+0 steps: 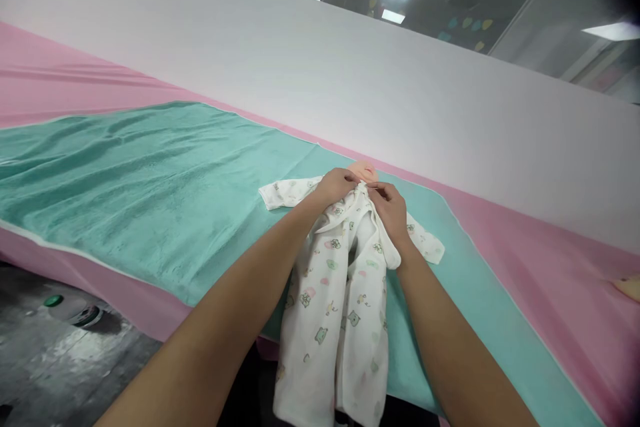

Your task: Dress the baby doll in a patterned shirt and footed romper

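A baby doll [364, 170] lies on its back, only part of its head showing above the collar. It is dressed in a white long-sleeved baby romper [325, 294] printed with small animals, whose front gapes below the neck. My left hand [340, 185] pinches the romper's neckline from the left side. Opposite it, my right hand [389, 206] pinches the other edge of the neckline with bent fingers. Both hands nearly meet under the doll's chin. The sleeves spread out to either side, and the legs of the romper hang over the near edge.
A teal towel [150, 180] lies under the doll, over a pink cloth [540, 260] on the table. Behind stands a white wall [350, 80] with glass above. A bottle with a green cap [70, 309] lies on the floor at left. Something skin-toned [630, 286] shows at the right edge.
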Available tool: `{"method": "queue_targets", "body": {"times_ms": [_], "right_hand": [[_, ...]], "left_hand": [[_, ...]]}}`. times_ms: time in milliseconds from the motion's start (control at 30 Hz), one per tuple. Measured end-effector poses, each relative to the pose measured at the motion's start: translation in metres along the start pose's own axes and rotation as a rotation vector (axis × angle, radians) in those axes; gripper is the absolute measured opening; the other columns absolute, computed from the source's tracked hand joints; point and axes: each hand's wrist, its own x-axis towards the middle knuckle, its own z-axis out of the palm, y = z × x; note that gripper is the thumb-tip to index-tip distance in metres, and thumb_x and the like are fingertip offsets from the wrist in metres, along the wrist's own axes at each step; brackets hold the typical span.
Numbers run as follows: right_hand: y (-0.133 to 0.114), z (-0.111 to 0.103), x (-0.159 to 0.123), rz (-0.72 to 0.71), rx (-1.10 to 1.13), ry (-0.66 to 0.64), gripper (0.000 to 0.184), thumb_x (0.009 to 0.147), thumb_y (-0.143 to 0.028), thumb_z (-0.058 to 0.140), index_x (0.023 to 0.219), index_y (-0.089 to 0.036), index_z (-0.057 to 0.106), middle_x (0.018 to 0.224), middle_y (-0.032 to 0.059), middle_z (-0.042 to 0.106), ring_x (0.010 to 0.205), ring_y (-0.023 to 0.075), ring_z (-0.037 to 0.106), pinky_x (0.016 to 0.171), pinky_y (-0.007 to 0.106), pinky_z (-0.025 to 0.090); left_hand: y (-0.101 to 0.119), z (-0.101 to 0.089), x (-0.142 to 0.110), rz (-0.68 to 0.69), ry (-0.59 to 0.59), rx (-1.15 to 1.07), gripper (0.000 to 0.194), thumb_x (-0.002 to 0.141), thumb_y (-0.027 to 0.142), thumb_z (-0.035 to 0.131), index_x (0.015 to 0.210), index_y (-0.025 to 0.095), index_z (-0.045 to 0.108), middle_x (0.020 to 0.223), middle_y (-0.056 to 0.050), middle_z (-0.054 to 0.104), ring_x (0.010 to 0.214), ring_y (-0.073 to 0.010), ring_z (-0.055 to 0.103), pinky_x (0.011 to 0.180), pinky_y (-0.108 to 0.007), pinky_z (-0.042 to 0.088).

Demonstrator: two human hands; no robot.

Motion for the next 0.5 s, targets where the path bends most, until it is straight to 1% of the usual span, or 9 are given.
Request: {"method": "queue_targets", "body": {"times_ms": [100, 200, 267, 367, 433, 500], "right_hand": [[-0.0013, -0.0006, -0.0001, -0.07, -0.049, -0.049, 0.024, 0.078, -0.031, 0.047, 0.087, -0.019, 0.065, 0.101, 0.0032, 0.061, 0.096, 0.0152, 0.053, 0.087, 0.028, 0.039], [-0.002, -0.0015, -0.0004, -0.053, -0.068, -0.068, 0.024, 0.078, -0.032, 0.046, 0.088, -0.019, 0.064, 0.099, 0.0023, 0.061, 0.093, 0.0151, 0.054, 0.084, 0.028, 0.039], [-0.0014, -0.0016, -0.0003, -0.027, -0.082, -0.061, 0.024, 0.079, -0.033, 0.046, 0.089, -0.019, 0.063, 0.097, 0.0022, 0.061, 0.089, 0.0152, 0.054, 0.081, 0.028, 0.039], [0.0005, -0.0011, 0.0005, -0.019, -0.113, -0.037, 0.025, 0.079, -0.033, 0.044, 0.091, -0.018, 0.061, 0.096, 0.0035, 0.061, 0.087, 0.0161, 0.054, 0.079, 0.029, 0.039], [0.0013, -0.0008, 0.0012, -0.047, -0.15, -0.026, 0.025, 0.08, -0.032, 0.043, 0.091, -0.018, 0.061, 0.098, 0.0042, 0.061, 0.089, 0.0165, 0.053, 0.081, 0.03, 0.038], [0.0014, -0.0008, 0.0017, -0.08, -0.196, -0.024, 0.023, 0.08, -0.03, 0.042, 0.084, -0.019, 0.061, 0.096, 0.004, 0.06, 0.091, 0.0164, 0.052, 0.081, 0.029, 0.038]], "left_hand": [[-0.0012, -0.0013, -0.0031, 0.082, -0.032, 0.035, 0.024, 0.075, 0.028, 0.053, 0.087, 0.016, 0.069, 0.091, -0.004, 0.066, 0.083, -0.0174, 0.058, 0.074, -0.025, 0.044], [-0.0019, -0.0019, -0.0057, 0.136, -0.061, 0.034, 0.028, 0.077, 0.027, 0.05, 0.096, 0.018, 0.069, 0.099, -0.003, 0.066, 0.088, -0.0173, 0.058, 0.078, -0.024, 0.044], [-0.0019, -0.0019, -0.0066, 0.169, -0.07, 0.061, 0.029, 0.079, 0.025, 0.047, 0.097, 0.02, 0.068, 0.102, -0.002, 0.065, 0.091, -0.0169, 0.057, 0.081, -0.024, 0.043], [-0.0026, -0.001, -0.0058, 0.197, -0.031, 0.157, 0.031, 0.081, 0.024, 0.042, 0.096, 0.019, 0.068, 0.106, -0.005, 0.063, 0.095, -0.0173, 0.056, 0.086, -0.025, 0.041], [-0.0044, 0.0001, -0.0043, 0.202, 0.008, 0.215, 0.033, 0.082, 0.022, 0.041, 0.101, 0.02, 0.067, 0.109, -0.006, 0.06, 0.099, -0.0177, 0.054, 0.089, -0.026, 0.04], [-0.0065, 0.0011, -0.0026, 0.216, 0.008, 0.256, 0.035, 0.082, 0.021, 0.039, 0.105, 0.022, 0.066, 0.111, -0.007, 0.057, 0.101, -0.0176, 0.053, 0.092, -0.027, 0.038]]}}
